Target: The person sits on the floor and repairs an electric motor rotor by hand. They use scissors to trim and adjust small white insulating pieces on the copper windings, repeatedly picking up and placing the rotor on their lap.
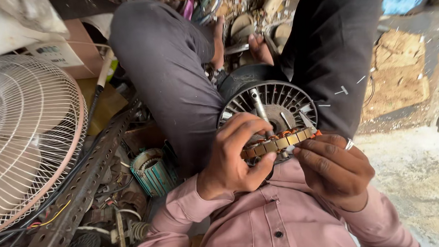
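your left hand [235, 155] and right hand [332, 168] both close firmly on the copper-wound stator ring [277, 143], held above the finned motor housing [278, 103].

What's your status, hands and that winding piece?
Left hand and right hand both grip the copper-wound stator, held edge-on over the lap. Finned motor housing with shaft right behind it, between the knees. Nothing blocking the hands.

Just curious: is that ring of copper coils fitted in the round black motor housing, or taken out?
Out. Both hands, left hand and right hand, hold the coil ring above the finned housing.
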